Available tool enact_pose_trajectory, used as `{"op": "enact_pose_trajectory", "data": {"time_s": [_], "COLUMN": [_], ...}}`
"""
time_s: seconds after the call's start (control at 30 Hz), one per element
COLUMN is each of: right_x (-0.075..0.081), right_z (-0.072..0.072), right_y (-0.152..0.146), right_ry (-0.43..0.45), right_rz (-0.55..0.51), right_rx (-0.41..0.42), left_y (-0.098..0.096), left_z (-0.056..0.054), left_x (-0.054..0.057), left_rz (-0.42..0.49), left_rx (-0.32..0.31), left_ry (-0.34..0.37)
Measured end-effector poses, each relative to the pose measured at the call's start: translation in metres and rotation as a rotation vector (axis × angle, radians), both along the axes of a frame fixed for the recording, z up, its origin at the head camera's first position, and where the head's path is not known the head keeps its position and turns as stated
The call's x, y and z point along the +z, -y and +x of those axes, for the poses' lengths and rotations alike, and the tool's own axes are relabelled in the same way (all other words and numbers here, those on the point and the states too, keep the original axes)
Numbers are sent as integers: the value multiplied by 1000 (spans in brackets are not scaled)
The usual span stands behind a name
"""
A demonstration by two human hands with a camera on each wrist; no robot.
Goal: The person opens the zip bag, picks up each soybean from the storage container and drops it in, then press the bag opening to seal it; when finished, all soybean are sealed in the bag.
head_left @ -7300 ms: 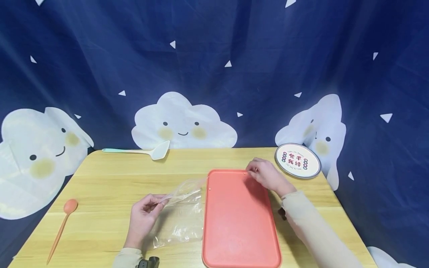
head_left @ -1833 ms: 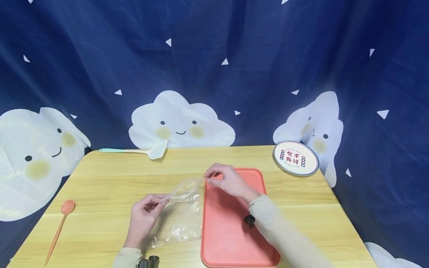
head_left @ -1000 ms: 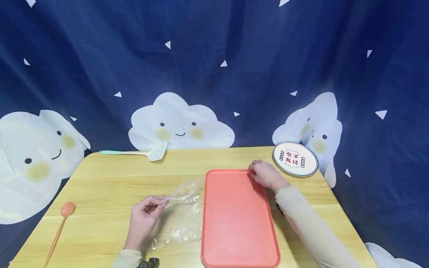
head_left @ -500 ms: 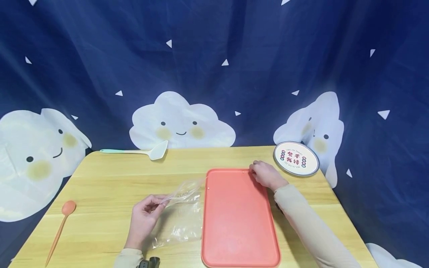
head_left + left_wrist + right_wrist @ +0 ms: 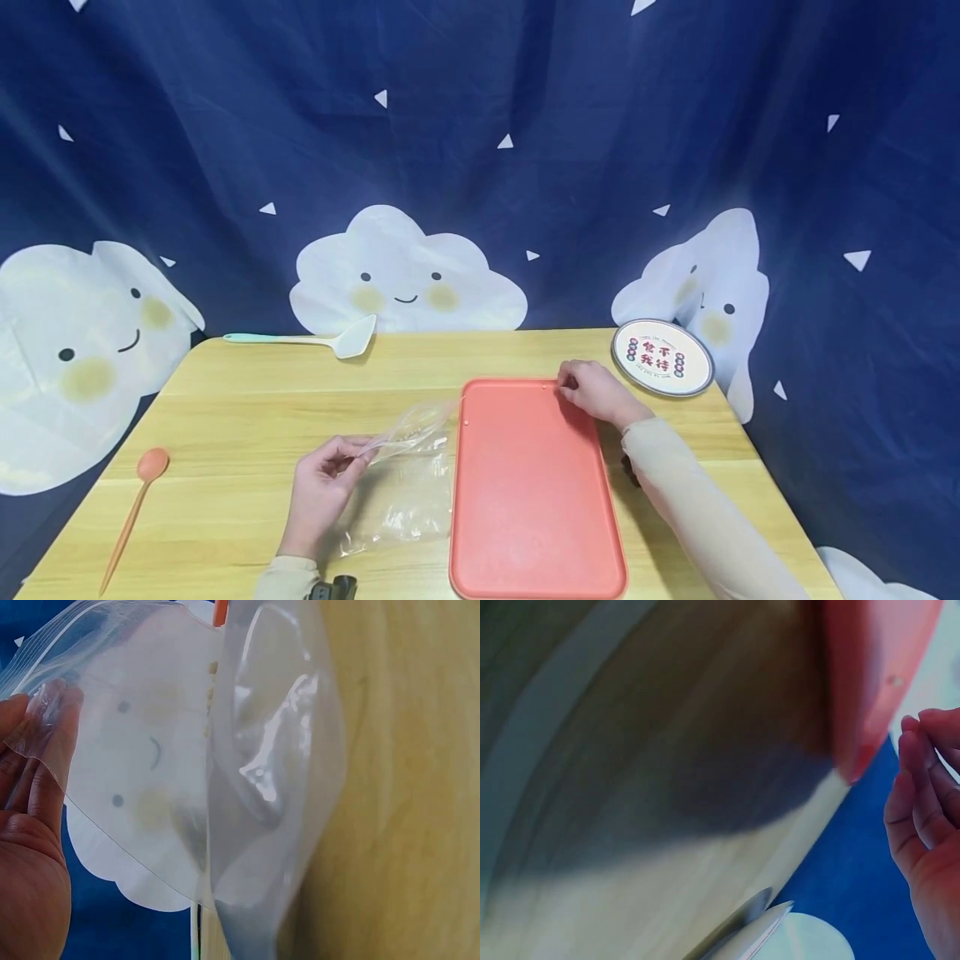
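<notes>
My left hand pinches the rim of a clear zip-top plastic bag, holding its mouth raised beside the tray. In the left wrist view, several small yellowish kernels show through the bag's plastic. A coral-red tray lies right of the bag. Over its far right corner is my right hand, thumb and fingertips drawn together. Whether a kernel is between them is hidden. Pale kernels remain visible on the tray: one kernel by the left rim, another kernel at the far rim.
An oval plate with red lettering sits at the table's far right corner. A white spatula with a mint handle lies along the back edge. An orange spoon rests at the left. A blue cloud-print curtain hangs behind the table.
From the bag's mouth 1.8 s ago, my right hand has moved right to the tray's far right corner, staying there since about a second ago. My left hand keeps its hold on the bag.
</notes>
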State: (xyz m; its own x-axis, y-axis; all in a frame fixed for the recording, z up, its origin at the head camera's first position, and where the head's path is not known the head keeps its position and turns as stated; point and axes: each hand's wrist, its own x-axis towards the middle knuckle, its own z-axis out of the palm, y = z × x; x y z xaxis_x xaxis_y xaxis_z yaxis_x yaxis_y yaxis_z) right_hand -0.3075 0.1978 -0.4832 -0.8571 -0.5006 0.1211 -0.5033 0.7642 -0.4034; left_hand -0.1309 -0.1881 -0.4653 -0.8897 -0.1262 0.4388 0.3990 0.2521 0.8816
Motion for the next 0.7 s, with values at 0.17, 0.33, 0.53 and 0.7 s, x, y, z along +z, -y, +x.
{"op": "enact_pose_trajectory", "data": {"time_s": [0.17,0.33,0.53,0.7], "right_x": [15,31,44,53], "right_z": [9,23,42,57], "right_y": [13,37,69,97], "right_ry": [-26,-33,16,78], "right_rz": [-140,-304,-436,-504], "right_rx": [19,72,117,168], "left_y": [2,4,9,12], "left_z": [-1,-2,-7,-9], "left_x": [-2,-7,-19,-25], "left_rz": [8,16,13,6], "left_rx": [-4,8,30,24], "left_ry": [-23,-19,-1,-10]}}
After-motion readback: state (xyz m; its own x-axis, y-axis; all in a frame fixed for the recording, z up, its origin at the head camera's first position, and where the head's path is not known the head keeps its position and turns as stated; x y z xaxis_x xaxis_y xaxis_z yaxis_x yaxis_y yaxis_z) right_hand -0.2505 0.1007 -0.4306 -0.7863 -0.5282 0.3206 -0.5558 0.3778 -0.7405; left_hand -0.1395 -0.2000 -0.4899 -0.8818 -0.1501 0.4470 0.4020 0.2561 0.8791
